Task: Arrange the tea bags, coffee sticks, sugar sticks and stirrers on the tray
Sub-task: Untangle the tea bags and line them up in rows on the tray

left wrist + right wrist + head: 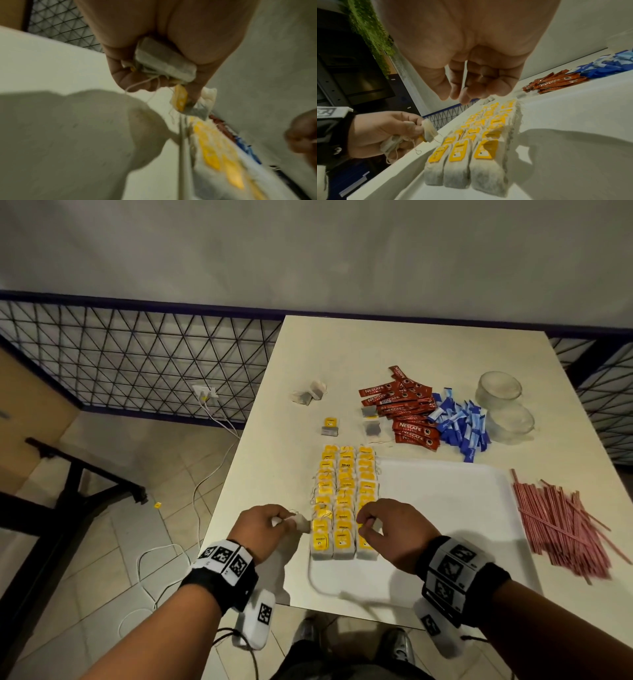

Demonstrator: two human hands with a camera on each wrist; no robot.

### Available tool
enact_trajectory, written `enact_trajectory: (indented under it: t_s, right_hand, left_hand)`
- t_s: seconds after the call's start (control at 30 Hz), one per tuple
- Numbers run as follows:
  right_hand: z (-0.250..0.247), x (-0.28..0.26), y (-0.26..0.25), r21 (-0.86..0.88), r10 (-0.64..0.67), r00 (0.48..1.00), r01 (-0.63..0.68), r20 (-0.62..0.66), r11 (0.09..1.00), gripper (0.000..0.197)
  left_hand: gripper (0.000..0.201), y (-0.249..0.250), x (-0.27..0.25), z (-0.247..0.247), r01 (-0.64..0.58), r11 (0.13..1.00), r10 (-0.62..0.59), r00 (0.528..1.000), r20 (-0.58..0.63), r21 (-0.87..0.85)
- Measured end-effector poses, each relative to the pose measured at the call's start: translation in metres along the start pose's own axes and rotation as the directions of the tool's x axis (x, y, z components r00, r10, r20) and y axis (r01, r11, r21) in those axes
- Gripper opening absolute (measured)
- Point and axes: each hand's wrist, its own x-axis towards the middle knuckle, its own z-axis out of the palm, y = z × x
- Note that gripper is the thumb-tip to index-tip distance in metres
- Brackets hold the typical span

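Glass bowls (pixel 498 390) (stacked) on table (pixel 298 364)

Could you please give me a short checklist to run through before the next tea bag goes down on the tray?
1. Left hand holds spare tea bags: ok, a small bunch sits in its grip.
2. Right hand free to take one: cannot tell; it hovers over the rows with curled fingers, and a thread seems to hang between them.
3. Rows of tea bags tidy: ok, three neat columns.
4. Room on the tray: ok, bare surface beside the rows.
5. Coffee sticks, sugar sticks and stirrers on the tray: not ok, they lie on the table.
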Motion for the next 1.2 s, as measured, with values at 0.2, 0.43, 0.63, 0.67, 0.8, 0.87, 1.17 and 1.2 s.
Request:
enact_trajectory:
  t_s: [0.2,0.43,0.63,0.67,0.8,0.87,1.17,1.2]
  right_hand:
    - [-0.004,0.013,-0.037,0.165,-0.137,0.991,0.137,-0.013,0.977,0.055]
    - [-0.008,0.009,-0.029,0.504,0.07,0.996,-0.085,0.049,0.86,0.017]
    - [-0.012,0.003,-0.024,0.773,0.079,0.996,-0.085,0.044,0.629,0.01]
    - [-0.012,0.001,-0.023,0.771,0.073,0.996,-0.082,0.046,0.631,0.009]
    - [-0.014,-0.006,-0.016,0.707,0.1,0.992,-0.128,0.082,0.695,0.012]
    - [-0.015,-0.007,-0.011,0.607,0.091,0.995,-0.091,0.032,0.789,0.012]
    - [0.017,-0.012,0.027,0.225,0.26,0.942,-0.306,0.211,0.925,0.011]
    - [0.02,-0.013,0.028,0.214,0.269,0.936,-0.318,0.227,0.924,0.01]
  left_hand:
    - [0.014,0.048,-0.016,-0.01,-0.169,0.975,0.192,0.968,0.162,-0.146]
    - [0.016,0.06,-0.024,-0.009,0.051,0.736,0.052,0.99,0.132,-0.675]
    - [0.043,0.056,-0.033,0.014,0.086,0.666,0.094,0.976,0.198,-0.741]
    - [0.046,0.06,-0.032,0.018,0.061,0.667,0.103,0.98,0.173,-0.743]
    - [0.019,0.07,-0.025,0.022,-0.147,0.846,0.177,0.984,0.008,-0.513]
    - [0.012,0.071,-0.023,0.023,-0.278,0.911,0.295,0.955,0.01,-0.304]
    - [0.001,0.053,-0.022,0.03,-0.228,0.97,0.219,0.97,0.109,0.083]
    - [0.006,0.046,-0.023,0.029,-0.203,0.974,0.193,0.976,0.101,0.101]
